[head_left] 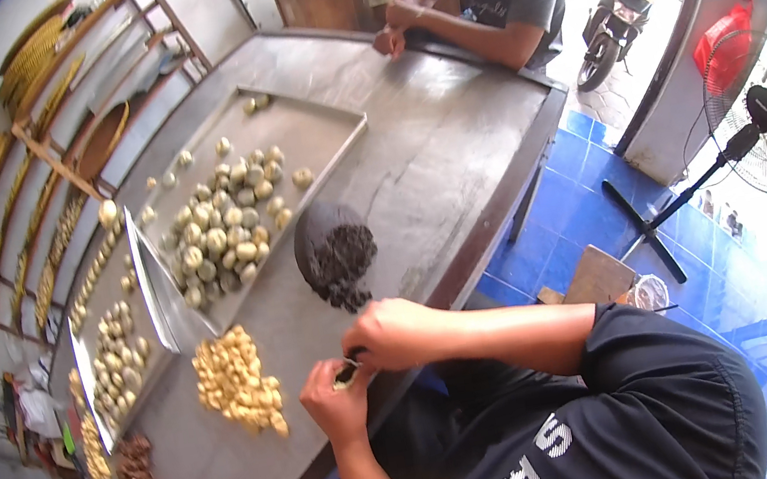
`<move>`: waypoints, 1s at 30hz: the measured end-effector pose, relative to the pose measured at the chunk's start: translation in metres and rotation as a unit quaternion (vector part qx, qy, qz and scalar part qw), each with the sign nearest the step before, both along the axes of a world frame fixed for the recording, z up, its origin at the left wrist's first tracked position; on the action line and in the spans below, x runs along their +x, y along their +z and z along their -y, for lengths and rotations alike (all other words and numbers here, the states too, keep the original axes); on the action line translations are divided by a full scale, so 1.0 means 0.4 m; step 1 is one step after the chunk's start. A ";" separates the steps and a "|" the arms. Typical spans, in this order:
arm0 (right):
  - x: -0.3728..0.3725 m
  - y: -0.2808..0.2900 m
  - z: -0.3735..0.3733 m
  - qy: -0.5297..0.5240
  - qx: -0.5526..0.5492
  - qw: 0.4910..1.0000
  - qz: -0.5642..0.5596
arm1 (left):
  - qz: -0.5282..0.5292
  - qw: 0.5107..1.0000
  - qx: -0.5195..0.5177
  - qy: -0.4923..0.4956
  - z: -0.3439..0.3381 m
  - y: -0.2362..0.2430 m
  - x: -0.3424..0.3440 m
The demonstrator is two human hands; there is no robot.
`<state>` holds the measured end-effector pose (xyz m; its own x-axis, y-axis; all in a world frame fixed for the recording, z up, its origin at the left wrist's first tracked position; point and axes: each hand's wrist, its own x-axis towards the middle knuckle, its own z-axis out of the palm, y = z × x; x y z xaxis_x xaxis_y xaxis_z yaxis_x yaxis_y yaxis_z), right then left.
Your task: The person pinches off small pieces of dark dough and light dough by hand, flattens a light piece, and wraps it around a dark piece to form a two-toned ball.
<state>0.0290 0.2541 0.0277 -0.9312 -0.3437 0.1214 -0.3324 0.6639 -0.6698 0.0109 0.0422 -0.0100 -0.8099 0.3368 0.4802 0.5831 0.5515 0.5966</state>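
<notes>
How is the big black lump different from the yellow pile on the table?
Colour: the black lump is very dark, while the yellow pile is pale yellow.
Form: the black lump is mostly one big mass, smooth on one side and crumbly on the other; the yellow pile is many small pieces.
Place: the black lump sits farther right than the yellow pile.
Both rest directly on the table.
</notes>
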 end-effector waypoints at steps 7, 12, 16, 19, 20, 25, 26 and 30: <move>-0.096 0.060 -0.056 -0.031 0.156 0.960 -0.231 | 0.232 0.951 0.198 -0.053 0.021 -0.034 -0.019; -0.179 -0.102 -0.062 0.035 0.292 0.874 -0.388 | 0.130 0.964 0.193 -0.131 0.018 -0.064 -0.030; -0.142 -0.114 -0.067 0.023 0.234 0.931 -0.278 | 0.266 0.917 0.282 -0.089 0.041 -0.037 -0.018; -0.095 -0.057 -0.109 0.036 0.112 0.972 -0.205 | 0.162 0.951 0.238 -0.113 0.046 -0.017 -0.011; -0.083 -0.049 -0.122 0.037 0.113 0.972 -0.203 | 0.136 0.958 0.220 -0.120 0.047 -0.010 -0.007; -0.014 -0.113 -0.097 -0.079 0.014 0.964 -0.254 | 0.357 0.878 0.295 -0.123 0.059 -0.031 -0.015; -0.010 -0.122 -0.078 -0.062 0.050 0.956 -0.283 | 0.346 0.879 0.309 -0.113 0.060 -0.038 -0.018; -0.084 -0.055 -0.065 0.044 0.279 0.900 -0.332 | 0.288 0.941 0.169 -0.054 0.052 0.024 0.014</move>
